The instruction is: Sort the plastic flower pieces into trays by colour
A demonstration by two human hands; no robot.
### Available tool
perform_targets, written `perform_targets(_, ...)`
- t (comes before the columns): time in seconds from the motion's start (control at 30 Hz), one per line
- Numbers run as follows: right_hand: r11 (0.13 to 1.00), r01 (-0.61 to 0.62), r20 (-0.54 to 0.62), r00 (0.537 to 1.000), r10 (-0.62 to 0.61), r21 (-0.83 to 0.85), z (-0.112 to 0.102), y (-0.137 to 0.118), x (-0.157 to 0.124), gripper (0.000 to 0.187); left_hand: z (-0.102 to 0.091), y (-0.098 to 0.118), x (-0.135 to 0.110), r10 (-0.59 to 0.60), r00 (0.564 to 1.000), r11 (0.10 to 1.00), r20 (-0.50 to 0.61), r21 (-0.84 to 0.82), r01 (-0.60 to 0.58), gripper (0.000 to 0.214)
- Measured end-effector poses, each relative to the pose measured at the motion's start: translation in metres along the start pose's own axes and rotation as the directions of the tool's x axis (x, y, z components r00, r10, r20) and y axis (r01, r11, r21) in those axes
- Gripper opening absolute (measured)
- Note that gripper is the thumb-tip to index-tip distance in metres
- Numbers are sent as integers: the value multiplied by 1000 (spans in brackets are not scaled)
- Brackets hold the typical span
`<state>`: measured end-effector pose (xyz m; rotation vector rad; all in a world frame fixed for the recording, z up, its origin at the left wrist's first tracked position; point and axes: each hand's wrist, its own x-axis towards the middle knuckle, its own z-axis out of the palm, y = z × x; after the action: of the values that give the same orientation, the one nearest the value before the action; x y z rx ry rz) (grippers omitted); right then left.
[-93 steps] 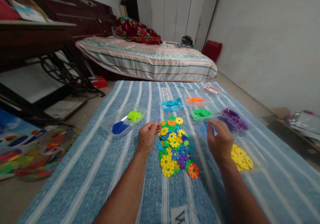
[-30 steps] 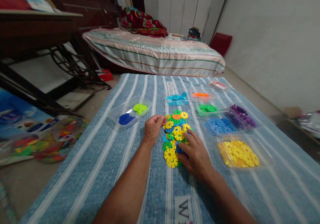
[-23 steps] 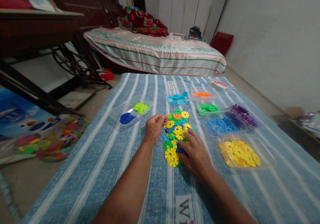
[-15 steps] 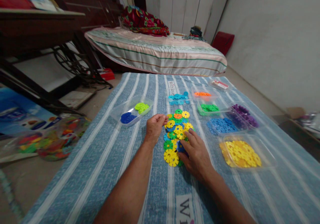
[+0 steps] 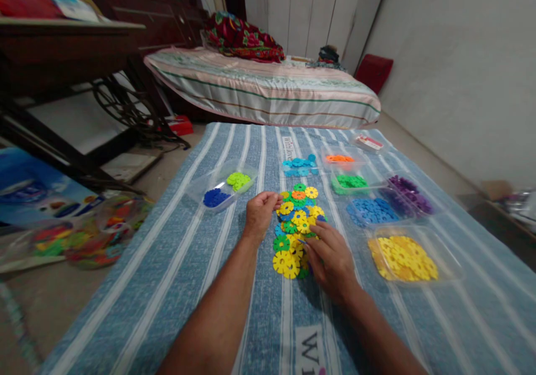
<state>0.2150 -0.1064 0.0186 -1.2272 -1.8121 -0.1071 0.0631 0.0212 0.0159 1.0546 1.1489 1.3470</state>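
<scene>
A pile of notched plastic discs (image 5: 286, 263), mostly yellow with green, blue and orange ones, lies on the striped cloth between my hands. My left hand (image 5: 262, 210) is at the pile's upper left edge, thumb and fingertips pinched together beside a yellow disc (image 5: 285, 195). Whatever that pinch holds, if anything, is too small to make out. Over the pile's right side, my right hand (image 5: 333, 255) has its fingers closed on a blue disc (image 5: 302, 241), seen nearly edge-on. The fingers cover part of the discs underneath.
Clear tubs hold sorted discs: yellow (image 5: 402, 258), blue (image 5: 372, 210), purple (image 5: 408, 193), green (image 5: 350, 181) and orange (image 5: 340, 158). Light blue discs (image 5: 300, 165) lie at the back. On the left, one tub (image 5: 195, 192) holds dark blue and lime discs. A bed (image 5: 268, 93) stands beyond.
The dark blue disc under my right hand has come up off the pile and turned edge-on between the fingers, which have drawn together. My left hand has barely moved.
</scene>
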Motion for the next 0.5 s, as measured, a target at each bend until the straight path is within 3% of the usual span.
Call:
perform_targets(0.23, 1000, -3, -23, 1000, 3, -27, -20, 13, 17, 14, 0, 1, 1, -5, 1000, 1000, -6, -2, 5, 23)
perform_targets(0.33, 985, -32, -147, 989, 6, -172, -41, 34, 34, 11, 0, 2, 0, -7, 1000, 1000, -6, -1, 7, 22)
perform_targets(0.43, 926, -161, -308, 950, 51, -342, -56, 52, 46, 10, 0, 4, 0, -5, 1000, 1000, -4, 2, 5, 23)
perform_targets(0.5, 911, -196, -313, 946, 80, -362, -56, 54, 47, 14, 1, 3, 0, -6, 1000, 1000, -7, 3, 6, 25)
